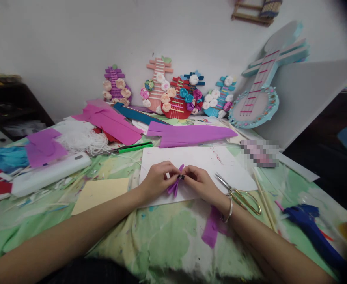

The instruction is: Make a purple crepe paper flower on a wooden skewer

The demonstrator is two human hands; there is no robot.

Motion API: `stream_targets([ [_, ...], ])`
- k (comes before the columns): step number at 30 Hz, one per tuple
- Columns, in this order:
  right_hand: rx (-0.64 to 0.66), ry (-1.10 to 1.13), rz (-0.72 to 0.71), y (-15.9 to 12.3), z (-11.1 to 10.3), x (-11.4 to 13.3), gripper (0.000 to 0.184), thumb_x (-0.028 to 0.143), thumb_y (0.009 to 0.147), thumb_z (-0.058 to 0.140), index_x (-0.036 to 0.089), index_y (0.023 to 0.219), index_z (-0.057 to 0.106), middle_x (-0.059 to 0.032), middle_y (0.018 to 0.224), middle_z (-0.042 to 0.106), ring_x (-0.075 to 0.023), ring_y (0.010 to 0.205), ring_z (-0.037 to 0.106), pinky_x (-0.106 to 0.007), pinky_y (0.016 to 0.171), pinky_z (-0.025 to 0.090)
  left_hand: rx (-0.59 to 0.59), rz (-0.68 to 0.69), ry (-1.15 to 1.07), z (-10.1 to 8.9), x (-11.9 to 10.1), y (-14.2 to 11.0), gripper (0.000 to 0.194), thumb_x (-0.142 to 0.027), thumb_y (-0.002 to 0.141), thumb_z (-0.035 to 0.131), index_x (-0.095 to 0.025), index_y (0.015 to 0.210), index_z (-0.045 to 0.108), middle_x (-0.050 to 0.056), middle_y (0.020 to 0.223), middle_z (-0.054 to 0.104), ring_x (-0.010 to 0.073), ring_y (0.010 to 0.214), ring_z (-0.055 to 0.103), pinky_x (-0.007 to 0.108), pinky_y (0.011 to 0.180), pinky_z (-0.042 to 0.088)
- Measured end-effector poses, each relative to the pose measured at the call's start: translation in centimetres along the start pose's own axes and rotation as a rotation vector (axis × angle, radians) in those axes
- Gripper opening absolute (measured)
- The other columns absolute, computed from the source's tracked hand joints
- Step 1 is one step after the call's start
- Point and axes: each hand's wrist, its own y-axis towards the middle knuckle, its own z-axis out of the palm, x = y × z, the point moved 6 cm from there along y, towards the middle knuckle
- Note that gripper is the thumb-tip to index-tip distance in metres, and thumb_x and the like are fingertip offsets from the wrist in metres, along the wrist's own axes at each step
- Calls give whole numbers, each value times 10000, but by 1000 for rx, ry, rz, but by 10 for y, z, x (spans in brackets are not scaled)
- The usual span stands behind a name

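Observation:
My left hand [161, 178] and my right hand [197, 180] meet over a white sheet [155, 157]. Between their fingertips they pinch a gathered strip of purple crepe paper [172, 190], whose pleats fan out below and above the pinch. Gold-handled scissors [239, 194] lie beside my right hand, blades half apart. Under my right wrist a loose piece of purple crepe paper [210, 230] rests on the cloth. A yellow paper square [101, 194] lies beneath and beyond my left forearm.
Behind the sheet lie a long purple crepe piece [191, 135] and a green cutter [135, 147]. White yarn [84, 138] and a white case [51, 173] are at left. A blue glue gun [312, 230] and wooden sticks [265, 201] are at right. Decorated paper guitars [178, 100] line the wall.

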Motion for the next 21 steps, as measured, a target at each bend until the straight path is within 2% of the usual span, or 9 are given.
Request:
stream_targets([
  [4,11,15,8,0,2,-2,90,198,817,486,161,773,556,14,705,543,-111,643,476,-225,608,382,-3,-2,37,2,2,0,95,-144,784,541,-160,785,634,12,755,580,93,648,516,191,570,406],
  [8,2,-14,6,0,2,-2,83,189,815,478,166,779,549,10,716,545,-115,659,488,-232,622,393,19,-77,12,6,8,0,48,-151,770,532,-154,753,577,-1,740,552,94,635,490,193,555,385],
  [14,-77,-48,-24,-2,-2,-1,42,184,799,510,176,838,524,16,737,550,-114,664,508,-234,618,408,61,-156,-83,10,14,1,67,-145,772,497,-150,751,560,-10,727,547,87,613,472,186,539,378],
  [21,-8,-56,-35,-4,4,1,66,217,813,533,173,841,572,-2,763,603,-117,679,551,-228,625,429,52,-193,-113,11,18,1,80,-144,753,495,-147,754,575,2,736,570,108,667,516,203,577,409],
])
